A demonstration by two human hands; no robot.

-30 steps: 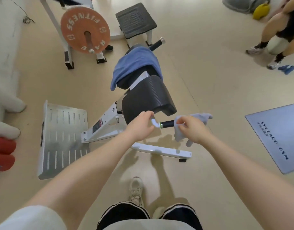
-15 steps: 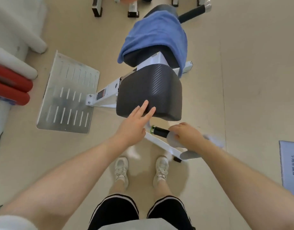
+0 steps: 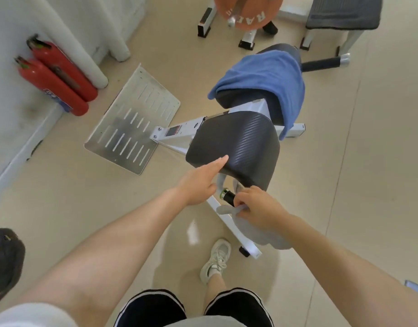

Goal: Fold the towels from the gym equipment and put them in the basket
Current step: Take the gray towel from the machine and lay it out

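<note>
The grey towel (image 3: 248, 226) is hanging off the handle (image 3: 229, 196) at six o'clock of the black pad (image 3: 234, 147), with the right hand (image 3: 257, 208) pinching it, probably to lift it free. The left hand (image 3: 198, 182) is reaching flat-fingered to the pad's edge, likely steadying; the blue towel (image 3: 262, 76) is lying draped at twelve o'clock.

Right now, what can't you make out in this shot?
Head view:
- Grey towel: mostly hidden beneath right hand.
- Handle: its far part covered by that hand.
- Basket: not in view.
- Weight plate: cut off by top edge.
- Left hand: contact with black pad unclear.
</note>
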